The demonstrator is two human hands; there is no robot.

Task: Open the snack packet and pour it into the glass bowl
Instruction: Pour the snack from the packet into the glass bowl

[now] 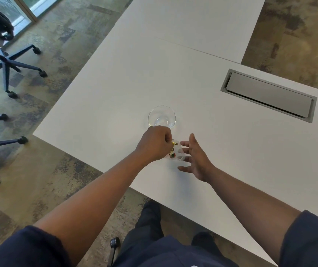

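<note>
Snack packet (175, 152): small, mostly clear with yellow, green and red showing, partly hidden and blurred; near the worktop's near-left edge, between the two hands. Whether resting on the surface or lifted just off it, cannot tell. Seal state not readable.

Left hand (155, 145): curled into a fist, fingers pinched shut on the packet's left end, knuckles up, wrist angled in from the near-left edge.

Right hand (194, 159): spread wide, fingers (185, 144) splayed and reaching leftward, tips at or just beside the packet's right side; true contact not clear.

Glass bowl (161, 116): clear, upright, nothing visible inside, just beyond the left hand toward the worktop's middle, its near rim partly covered by the knuckles.

Worktop (115, 89): white, plain, with a thin seam running across farther back. Grey cable hatch (269, 95): closed, set flush toward the right edge, well apart from the bowl.

Dark blue short sleeves on both arms at the bottom corners; dark trousers below the near edge. Office chairs (5, 60) on castors beyond the left edge, on mottled brown carpet (61, 35).
</note>
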